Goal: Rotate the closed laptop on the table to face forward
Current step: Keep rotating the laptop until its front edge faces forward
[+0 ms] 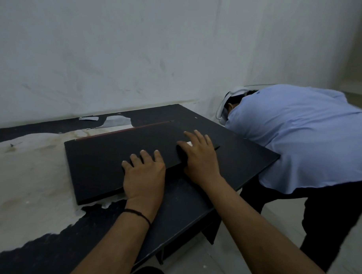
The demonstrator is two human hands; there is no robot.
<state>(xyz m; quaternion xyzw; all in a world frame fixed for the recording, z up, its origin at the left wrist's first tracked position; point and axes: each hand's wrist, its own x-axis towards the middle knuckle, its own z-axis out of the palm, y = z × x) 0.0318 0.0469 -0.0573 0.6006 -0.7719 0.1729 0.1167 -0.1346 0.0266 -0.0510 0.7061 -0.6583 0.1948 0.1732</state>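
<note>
The left hand (144,177) lies flat, palm down, on the near edge of the closed black rectangular laptop (122,157), fingers spread forward over the lid and the heel at the edge; a thin black cord bracelet (138,214) circles its wrist. The right hand (200,156) also lies flat with fingers splayed, resting at the laptop's right-hand corner, its thumb on the lid and its fingers reaching past the corner toward the table top. Neither hand curls around the laptop; both press on it with open palms.

The laptop sits flat on the dark table (247,159), turned at an angle to the table's edges, with a thin reddish strip along its far long side. It lies toward the table's right half. The table's surface is worn: a large pale peeled patch (31,172) spreads across the left part and runs under the laptop's left side.

Just beyond the table's right corner, a second person in a light blue shirt (303,137) and dark trousers bends low. A scuffed whitish wall (138,53) stands behind the table.
</note>
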